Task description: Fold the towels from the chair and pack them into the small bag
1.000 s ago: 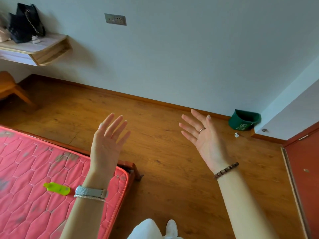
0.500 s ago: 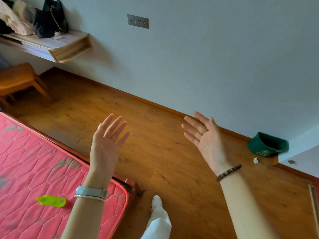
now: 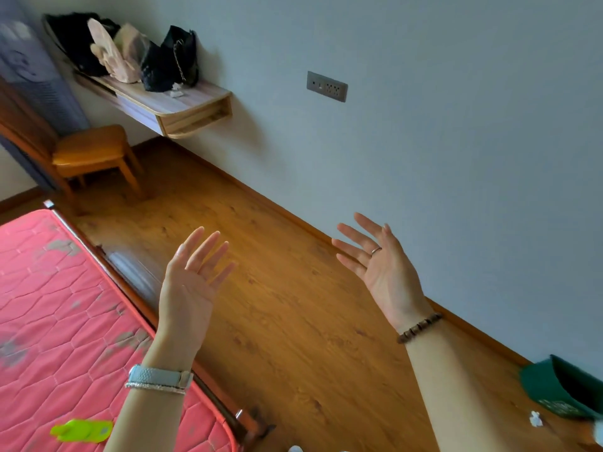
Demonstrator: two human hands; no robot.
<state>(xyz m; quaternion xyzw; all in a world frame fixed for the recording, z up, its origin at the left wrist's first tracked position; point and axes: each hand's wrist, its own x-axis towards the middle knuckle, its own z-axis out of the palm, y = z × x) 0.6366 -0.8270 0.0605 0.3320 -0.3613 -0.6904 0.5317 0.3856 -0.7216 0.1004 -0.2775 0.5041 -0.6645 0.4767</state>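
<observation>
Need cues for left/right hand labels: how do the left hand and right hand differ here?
The left hand has a pale watch and a silver bangle at its wrist; the right hand has a brown bead bracelet. The right hand wears a ring; the left hand shows none. The right hand's fingers splay wider than the left hand's. Both are held up, open and empty.

- The left hand (image 3: 192, 282) is raised, palm facing the person, fingers straight and slightly spread, holding nothing.
- The right hand (image 3: 381, 269) is raised likewise, fingers spread, empty.
- Both bare forearms reach up and forward, well apart.
</observation>
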